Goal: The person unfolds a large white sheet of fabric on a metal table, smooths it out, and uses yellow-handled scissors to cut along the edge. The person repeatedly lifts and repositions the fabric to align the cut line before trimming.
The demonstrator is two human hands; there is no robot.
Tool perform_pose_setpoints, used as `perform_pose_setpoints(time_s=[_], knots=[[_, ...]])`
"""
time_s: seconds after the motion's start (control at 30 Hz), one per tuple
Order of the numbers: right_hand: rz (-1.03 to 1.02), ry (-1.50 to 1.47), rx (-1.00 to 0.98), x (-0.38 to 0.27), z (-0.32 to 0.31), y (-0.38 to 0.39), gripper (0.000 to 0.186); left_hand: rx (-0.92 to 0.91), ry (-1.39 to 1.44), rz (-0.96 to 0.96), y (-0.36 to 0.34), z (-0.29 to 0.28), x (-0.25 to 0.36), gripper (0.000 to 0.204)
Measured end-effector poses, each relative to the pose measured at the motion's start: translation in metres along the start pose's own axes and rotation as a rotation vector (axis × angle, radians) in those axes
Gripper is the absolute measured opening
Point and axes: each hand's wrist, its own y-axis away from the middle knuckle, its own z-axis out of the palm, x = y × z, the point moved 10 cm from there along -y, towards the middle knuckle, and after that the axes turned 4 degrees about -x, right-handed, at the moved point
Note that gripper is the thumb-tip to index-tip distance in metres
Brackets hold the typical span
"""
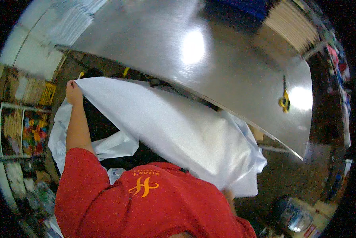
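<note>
right hand hidden by white cloth (166,115), left shelf contents (34,133) blurred, blue item (247,7) cut off above

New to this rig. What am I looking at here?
No machine: someone in a red shirt works with bare hands. The one picture comes from a wide fisheye camera worn on the head, looking down, so straight edges bend. The left hand holds a corner of a big white sheet stretched before the body. The right hand is hidden, so its grip can't be told. Beyond, on a shiny metal table, lie yellow-handled scissors and a blurred pale stack.
</note>
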Motion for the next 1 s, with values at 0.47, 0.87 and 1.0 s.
perform_pose_setpoints(time_s=[0.47,0.87,1.0], knots=[[-1.633,-0.629,0.417,-0.657,-0.284,0.248,0.037,-0.154,1.301,-0.309,0.009,-0.109,-0.113,0.011],[-1.994,-0.509,-0.083,-0.839,-0.188,0.55,0.013,0.053,1.319,-0.111,0.081,-0.233,-0.171,0.017],[-2.15,-0.445,0.132,-0.841,-0.183,0.575,0.011,0.028,0.309,0.004,0.131,-0.237,-0.175,0.026]])
